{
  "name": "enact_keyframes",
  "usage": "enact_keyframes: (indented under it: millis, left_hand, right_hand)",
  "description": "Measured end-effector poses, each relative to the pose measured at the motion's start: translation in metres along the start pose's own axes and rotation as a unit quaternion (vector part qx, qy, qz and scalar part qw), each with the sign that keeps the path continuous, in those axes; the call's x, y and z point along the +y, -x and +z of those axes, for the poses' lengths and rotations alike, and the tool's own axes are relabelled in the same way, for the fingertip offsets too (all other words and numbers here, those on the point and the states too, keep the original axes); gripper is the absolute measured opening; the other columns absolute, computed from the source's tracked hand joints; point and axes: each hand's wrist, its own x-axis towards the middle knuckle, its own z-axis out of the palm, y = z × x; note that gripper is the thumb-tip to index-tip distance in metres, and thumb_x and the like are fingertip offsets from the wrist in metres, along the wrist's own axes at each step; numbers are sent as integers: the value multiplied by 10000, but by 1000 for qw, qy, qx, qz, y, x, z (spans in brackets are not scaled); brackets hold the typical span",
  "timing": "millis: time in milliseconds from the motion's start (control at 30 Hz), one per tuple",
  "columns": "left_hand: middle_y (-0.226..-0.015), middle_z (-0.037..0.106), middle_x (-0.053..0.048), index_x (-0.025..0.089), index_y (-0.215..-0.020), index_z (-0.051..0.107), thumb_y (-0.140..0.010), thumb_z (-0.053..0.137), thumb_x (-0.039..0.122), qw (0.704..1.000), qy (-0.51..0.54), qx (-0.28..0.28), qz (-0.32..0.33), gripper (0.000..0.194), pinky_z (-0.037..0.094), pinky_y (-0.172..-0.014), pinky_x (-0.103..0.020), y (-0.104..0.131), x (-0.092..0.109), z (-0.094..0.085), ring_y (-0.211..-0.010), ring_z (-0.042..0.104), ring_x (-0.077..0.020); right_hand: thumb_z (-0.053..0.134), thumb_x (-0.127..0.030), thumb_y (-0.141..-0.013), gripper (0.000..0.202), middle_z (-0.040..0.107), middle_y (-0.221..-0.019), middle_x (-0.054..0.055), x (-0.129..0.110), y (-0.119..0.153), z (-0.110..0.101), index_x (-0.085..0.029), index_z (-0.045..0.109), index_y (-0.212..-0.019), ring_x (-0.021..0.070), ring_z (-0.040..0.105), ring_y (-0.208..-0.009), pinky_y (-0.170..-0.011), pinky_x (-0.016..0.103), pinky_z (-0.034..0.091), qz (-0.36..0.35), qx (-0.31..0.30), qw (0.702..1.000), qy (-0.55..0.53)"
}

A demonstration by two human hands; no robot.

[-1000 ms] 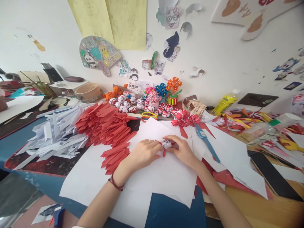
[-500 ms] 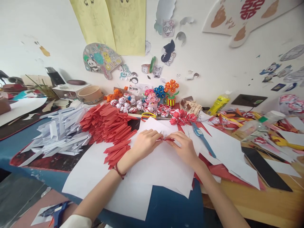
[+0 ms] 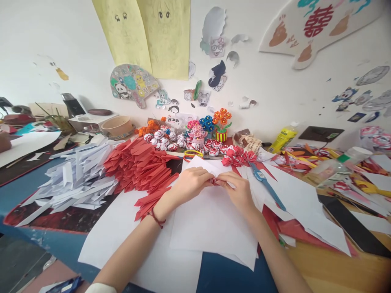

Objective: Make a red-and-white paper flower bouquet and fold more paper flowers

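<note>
My left hand [image 3: 194,181], with a dark red cord bracelet on its wrist, is closed in a pinch. My right hand [image 3: 238,188] pinches from the other side. Between their fingertips is a small folded red and white paper piece [image 3: 214,181], mostly covered by the fingers. Both hands are just above white paper sheets [image 3: 210,228]. Left of my left hand lies a spread pile of folded red paper strips [image 3: 142,165], and beyond it a heap of folded white paper strips [image 3: 73,175].
Red and white paper balls [image 3: 235,154] sit behind the hands, near a pot of orange flowers [image 3: 221,128]. To the right lie a blue watch [image 3: 265,185], a black phone [image 3: 351,224], a clear bottle [image 3: 339,167] and paper scraps. A yellow bottle [image 3: 284,137] leans near the wall.
The head view has tilted up slightly, so the desk appears lower. My fingertips have come closer together, and the red strip that stretched between them now looks bunched up.
</note>
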Motion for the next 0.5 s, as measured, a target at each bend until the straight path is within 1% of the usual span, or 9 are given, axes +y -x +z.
enact_keyframes:
  millis: [100,200,367,500]
  left_hand:
    - [-825,674,-37,173,-962,632,-974,444,366,1000,-3,-6,6,270,403,-696,-272,0,1,-3,-780,599,-155]
    - [-824,674,-40,174,-960,634,-971,452,367,1000,-7,-11,6,266,397,-692,-276,0,1,-4,-779,602,-159]
    - [-842,675,-39,170,-976,629,-965,466,365,1000,4,-8,3,254,411,-729,-273,3,0,-2,-813,607,-161]
    - [-836,671,-44,164,-979,625,-969,459,361,1000,-3,-1,-3,258,414,-727,-276,4,2,2,-812,601,-163]
  right_hand:
    - [653,-280,-861,82,705,-830,44,0,0,0,-224,698,-823,214,645,-812,-732,356,520,23,-8,999,-28]
    - [641,-305,-869,112,708,-838,55,1,0,0,-224,706,-827,221,653,-813,-729,366,531,32,-11,999,-35]
    - [614,-276,-886,120,709,-849,52,0,3,-1,-222,697,-817,214,656,-823,-742,358,535,24,-16,999,-28]
    - [581,-230,-900,106,704,-886,55,-3,5,1,-225,678,-855,211,647,-845,-764,365,531,8,-9,1000,12]
